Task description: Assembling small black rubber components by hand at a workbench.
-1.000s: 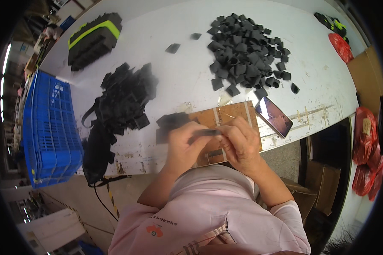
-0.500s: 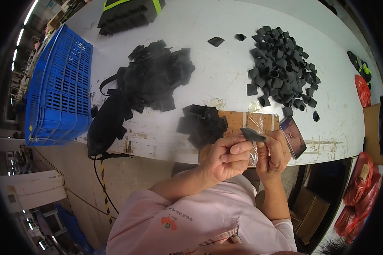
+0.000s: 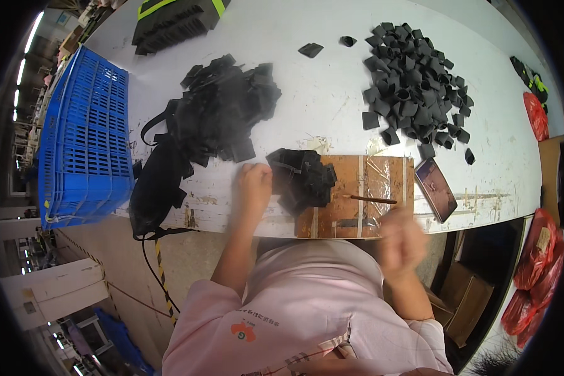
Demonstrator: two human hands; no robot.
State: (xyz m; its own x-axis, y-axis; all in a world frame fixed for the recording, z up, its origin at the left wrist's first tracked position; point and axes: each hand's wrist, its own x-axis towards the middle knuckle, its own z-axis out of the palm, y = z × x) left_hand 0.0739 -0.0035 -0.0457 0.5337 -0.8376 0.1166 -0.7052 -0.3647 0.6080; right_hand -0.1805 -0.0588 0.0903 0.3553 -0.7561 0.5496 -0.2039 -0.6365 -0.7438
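My left hand (image 3: 255, 188) is at the left edge of a small stack of flat black fabric pieces (image 3: 304, 175). Its fingers are curled closed, and I cannot make out what they hold, if anything. Blurred by motion, my right hand (image 3: 403, 243) hangs at the table's front edge, just below a thin brown stick-like tool (image 3: 371, 199). That tool appears sharp over a brown board (image 3: 344, 216) with strips of clear tape. Farther right lies a heap of folded black fabric loops (image 3: 413, 88), and to the left a larger pile of flat black pieces (image 3: 222, 113).
A phone (image 3: 436, 190) lies right of the board. On the left stand a blue plastic crate (image 3: 88, 138) and a black bag (image 3: 158, 182) with a strap. Two loose black loops, one of them a folded piece (image 3: 311, 49), lie at the back. Red plastic bags (image 3: 532, 257) are at the right.
My hands have parted from the dark folded piece they held together. The left has moved left to the small stack; the right has dropped slightly nearer to me. The brown tool now shows.
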